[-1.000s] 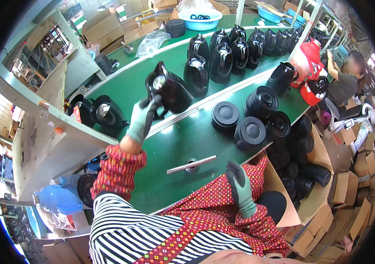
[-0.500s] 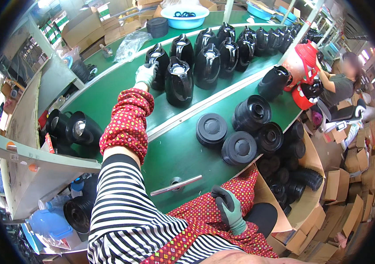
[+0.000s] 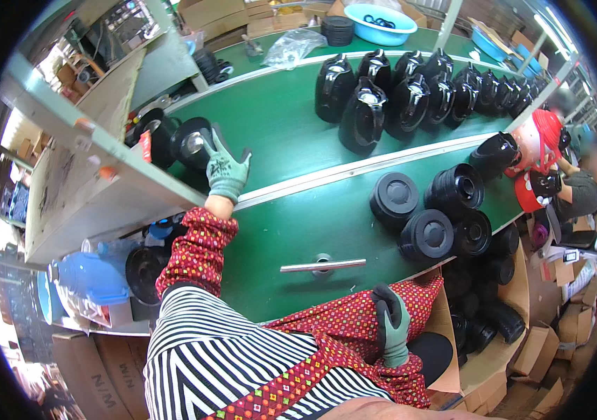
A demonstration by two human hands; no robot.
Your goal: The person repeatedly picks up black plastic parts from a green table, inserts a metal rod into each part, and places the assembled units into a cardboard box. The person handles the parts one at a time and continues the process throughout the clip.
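Note:
My left hand [image 3: 226, 168], in a grey-green glove, reaches out over the green conveyor belt [image 3: 277, 126] with fingers spread, close to a black round part [image 3: 190, 143] lying by the shelf edge. It holds nothing. My right hand [image 3: 391, 323], also gloved, rests low against my red patterned clothing beside a cardboard box edge, fingers curled, nothing visibly in it. Several black kettle bodies [image 3: 361, 115] stand in a cluster further along the belt. A metal handle tool [image 3: 323, 265] lies on the near green table.
Black round bases [image 3: 428, 234] are stacked at the table's right end and in a carton [image 3: 484, 329] below. A person in red [image 3: 543, 157] works at the far right. A blue basin [image 3: 380, 21] sits at the far end; a grey shelf [image 3: 95, 175] stands left.
My left hand let go of the black kettle body it had carried onto the belt and drew back toward the shelf at the left. My right hand stayed low at my lap.

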